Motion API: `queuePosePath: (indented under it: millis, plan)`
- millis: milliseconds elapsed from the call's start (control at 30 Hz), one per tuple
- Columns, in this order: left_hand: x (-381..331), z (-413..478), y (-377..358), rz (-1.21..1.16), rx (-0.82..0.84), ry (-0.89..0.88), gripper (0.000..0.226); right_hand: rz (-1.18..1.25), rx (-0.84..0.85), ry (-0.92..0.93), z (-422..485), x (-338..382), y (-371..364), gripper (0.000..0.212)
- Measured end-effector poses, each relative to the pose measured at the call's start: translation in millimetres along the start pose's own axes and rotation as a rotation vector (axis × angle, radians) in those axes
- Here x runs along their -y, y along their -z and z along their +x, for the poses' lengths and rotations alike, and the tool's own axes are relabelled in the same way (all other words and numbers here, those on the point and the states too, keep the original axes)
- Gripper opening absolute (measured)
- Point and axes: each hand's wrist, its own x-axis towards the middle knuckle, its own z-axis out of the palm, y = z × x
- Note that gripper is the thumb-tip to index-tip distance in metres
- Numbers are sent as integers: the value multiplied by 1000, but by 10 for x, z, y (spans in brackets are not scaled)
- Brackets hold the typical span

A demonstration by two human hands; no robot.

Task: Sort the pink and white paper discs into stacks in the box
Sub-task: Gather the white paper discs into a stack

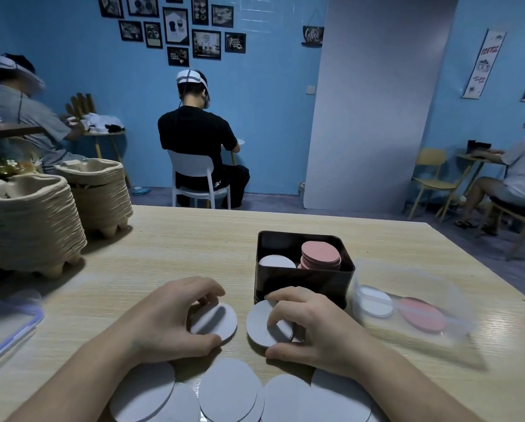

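**Gathering by colour.** Left hand (176, 318) and right hand (309, 327), fingers curled, pinch the left white disc (221, 324) and right white disc (259, 325) on the worktop (163, 245). They are likely destined for the white stack (276, 261) beside the pink stack (320, 255) in the black box (303, 283).

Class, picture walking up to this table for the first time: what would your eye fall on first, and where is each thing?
Most likely the two hands mid-table: the left hand grips the left white disc and the right hand grips the right white disc. Just behind them the black box holds a pink stack beside a white stack. Loose white discs line the near edge.
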Motion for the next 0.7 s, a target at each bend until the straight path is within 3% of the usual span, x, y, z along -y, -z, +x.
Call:
queuePosePath:
  millis: [133, 333, 500, 700]
  plan:
    - [-151, 44, -51, -56, -114, -149, 48, -21, -7, 8, 2, 8, -14, 35]
    - [-198, 75, -155, -34, -156, -272, 41, 3, -66, 70, 30, 53, -45, 49]
    - [-272, 107, -250, 13, -206, -315, 40, -32, -57, 118, 64, 57, -79, 30]
    - [-174, 87, -196, -93, -193, -251, 53, 38, -131, 88, 37, 31, -37, 24]
